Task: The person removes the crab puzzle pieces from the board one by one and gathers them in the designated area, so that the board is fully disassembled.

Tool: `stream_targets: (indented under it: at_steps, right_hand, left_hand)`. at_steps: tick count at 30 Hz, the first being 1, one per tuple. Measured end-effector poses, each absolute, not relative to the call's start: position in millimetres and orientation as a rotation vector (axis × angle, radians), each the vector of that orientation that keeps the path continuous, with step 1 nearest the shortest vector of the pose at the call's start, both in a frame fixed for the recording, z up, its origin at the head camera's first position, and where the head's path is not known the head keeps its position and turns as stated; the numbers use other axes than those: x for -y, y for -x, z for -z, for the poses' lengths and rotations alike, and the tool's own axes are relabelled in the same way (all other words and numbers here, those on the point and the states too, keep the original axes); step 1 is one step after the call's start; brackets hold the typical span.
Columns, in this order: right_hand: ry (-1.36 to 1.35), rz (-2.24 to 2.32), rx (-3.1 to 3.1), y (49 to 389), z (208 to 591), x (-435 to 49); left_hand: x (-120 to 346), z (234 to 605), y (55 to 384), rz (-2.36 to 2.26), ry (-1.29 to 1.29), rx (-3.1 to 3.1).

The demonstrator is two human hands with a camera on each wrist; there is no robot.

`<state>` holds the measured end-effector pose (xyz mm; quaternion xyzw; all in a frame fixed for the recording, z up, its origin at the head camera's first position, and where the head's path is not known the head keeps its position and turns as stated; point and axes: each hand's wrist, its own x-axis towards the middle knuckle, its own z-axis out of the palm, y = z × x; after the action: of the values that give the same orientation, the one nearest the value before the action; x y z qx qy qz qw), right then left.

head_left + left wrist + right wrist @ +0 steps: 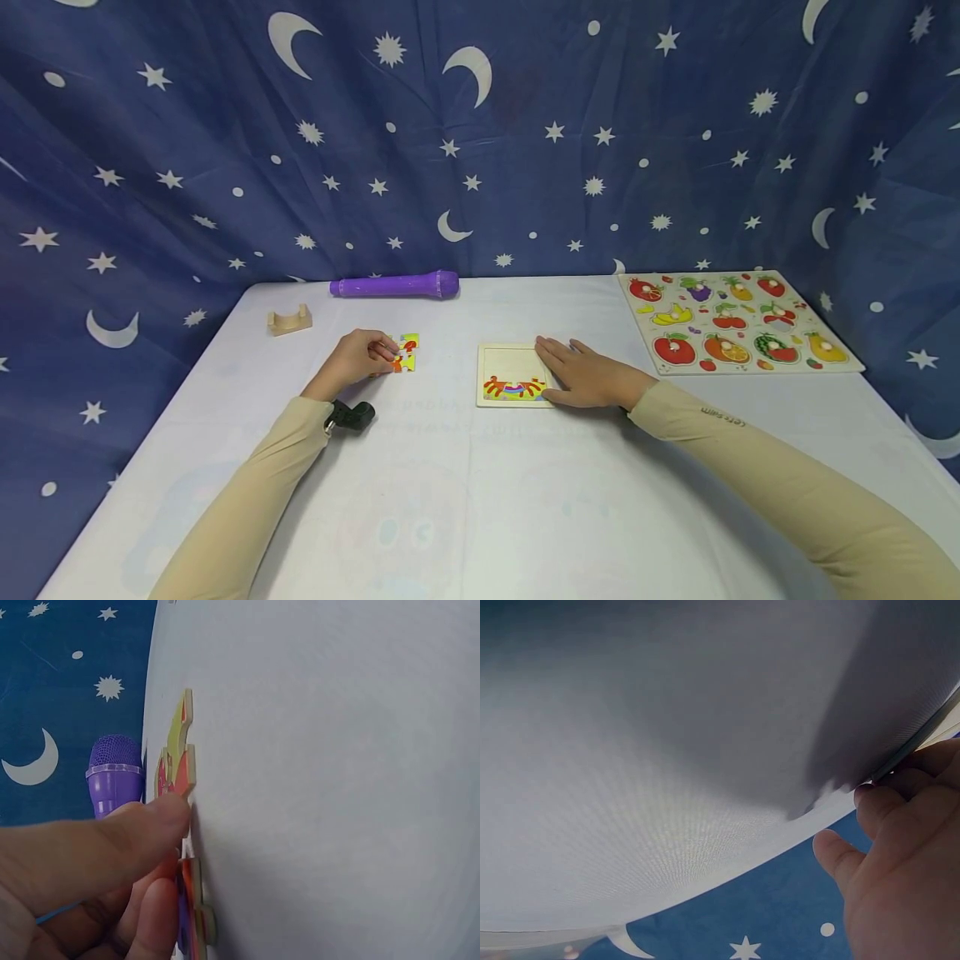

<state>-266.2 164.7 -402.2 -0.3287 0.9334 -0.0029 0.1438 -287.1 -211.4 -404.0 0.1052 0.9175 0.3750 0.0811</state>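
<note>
My left hand (pixel 358 360) is over a small cluster of colourful puzzle pieces (pixel 408 352), red and yellow, at the left middle of the table. Seen from the left wrist, the thumb and curled fingers pinch at a red-and-yellow puzzle piece (pixel 184 769), while more pieces show edge-on beside the fingers. To the right is a square wooden puzzle board (pixel 506 360), its lower part filled with an orange, rainbow and yellow picture and its upper part bare wood. My right hand (pixel 592 375) rests on the board's right side, fingers extended; in the right wrist view its fingertips are at the board's edge.
A purple toy microphone (pixel 393 286) lies along the back edge, with a small wooden cradle-shaped block (pixel 289 320) left of it. A fruit peg puzzle (pixel 738 325) occupies the back right. Behind the white table (pixel 465 500) hangs a blue star-and-moon curtain (pixel 525 167).
</note>
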Motion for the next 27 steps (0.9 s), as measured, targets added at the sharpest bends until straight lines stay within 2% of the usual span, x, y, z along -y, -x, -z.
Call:
stream_targets:
  at_steps: [27]
  right_hand:
    - [0.932, -0.002, -2.680, 265.8, 399.7, -163.4]
  left_hand:
    - [208.9, 390.5, 296.5, -0.991, -0.339, -2.761]
